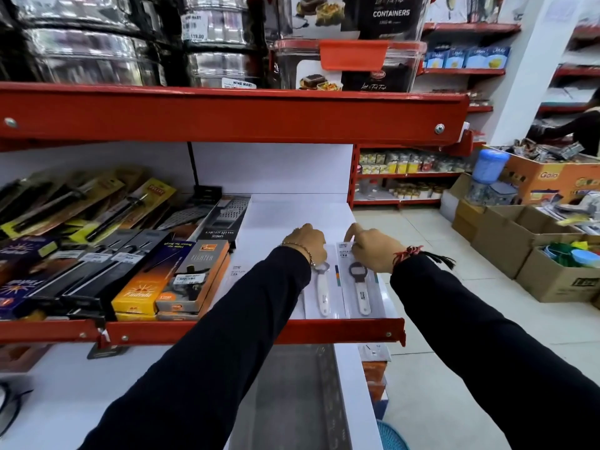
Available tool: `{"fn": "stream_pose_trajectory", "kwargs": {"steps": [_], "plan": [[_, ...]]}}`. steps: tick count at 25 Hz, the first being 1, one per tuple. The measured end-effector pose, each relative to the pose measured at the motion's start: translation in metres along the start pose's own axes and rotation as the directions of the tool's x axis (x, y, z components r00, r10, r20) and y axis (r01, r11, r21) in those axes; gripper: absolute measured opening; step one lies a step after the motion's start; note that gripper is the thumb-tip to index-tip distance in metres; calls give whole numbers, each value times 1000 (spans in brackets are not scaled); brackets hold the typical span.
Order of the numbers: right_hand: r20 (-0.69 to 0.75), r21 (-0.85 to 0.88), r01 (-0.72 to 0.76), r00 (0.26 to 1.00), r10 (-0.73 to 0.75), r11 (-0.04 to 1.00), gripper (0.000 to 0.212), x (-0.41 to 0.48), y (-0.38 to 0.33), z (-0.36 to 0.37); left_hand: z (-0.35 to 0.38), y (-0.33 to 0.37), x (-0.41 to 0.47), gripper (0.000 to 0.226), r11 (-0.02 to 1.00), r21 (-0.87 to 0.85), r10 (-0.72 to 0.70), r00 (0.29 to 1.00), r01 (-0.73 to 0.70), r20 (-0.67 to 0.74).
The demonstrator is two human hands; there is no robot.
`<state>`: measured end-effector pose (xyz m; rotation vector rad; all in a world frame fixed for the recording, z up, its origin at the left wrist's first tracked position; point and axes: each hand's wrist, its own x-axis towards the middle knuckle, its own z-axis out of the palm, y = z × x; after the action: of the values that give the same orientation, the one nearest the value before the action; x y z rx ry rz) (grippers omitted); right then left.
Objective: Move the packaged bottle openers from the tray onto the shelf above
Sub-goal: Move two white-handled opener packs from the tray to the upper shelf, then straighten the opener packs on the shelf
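Two packaged bottle openers with white handles lie side by side on the white shelf (292,216) with a red front lip. My left hand (306,243) rests on the top of the left package (323,293). Fingers of my right hand (373,250) pinch the top edge of the right package (362,292). A third package (238,271) shows partly under my left sleeve. Below the shelf a grey tray (292,401) is mostly hidden by my arms.
Boxed lighters, graters and carded tools (130,254) fill the shelf's left part. The red shelf above (227,112) carries steel tins and containers. Cardboard boxes (535,254) stand on the tiled floor to the right, with a person behind them.
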<state>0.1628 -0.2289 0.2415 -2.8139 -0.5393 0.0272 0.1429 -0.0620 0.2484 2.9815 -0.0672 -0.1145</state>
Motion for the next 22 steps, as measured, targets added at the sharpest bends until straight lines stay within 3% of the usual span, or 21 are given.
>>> {"fn": "stream_pose_trajectory", "kwargs": {"steps": [5,9,14,19,22], "plan": [[49,-108,26,999,-21,994,39,7,14,16,23,-8,6,47,1000,3,2,1000,-2,17],[47,-223,41,998,-32,974,39,9,13,21,28,-13,-2,43,999,-4,32,998,-32,-48],[36,-206,63,998,-56,976,40,5,0,12,12,-37,-22,42,996,81,42,995,-34,-89],[96,-67,173,981,-166,983,37,2,-40,10,-24,-81,-53,57,945,316,-125,983,78,131],[235,-21,245,944,-233,969,55,-4,-66,12,-38,-102,-74,72,912,400,-203,947,90,249]]}}
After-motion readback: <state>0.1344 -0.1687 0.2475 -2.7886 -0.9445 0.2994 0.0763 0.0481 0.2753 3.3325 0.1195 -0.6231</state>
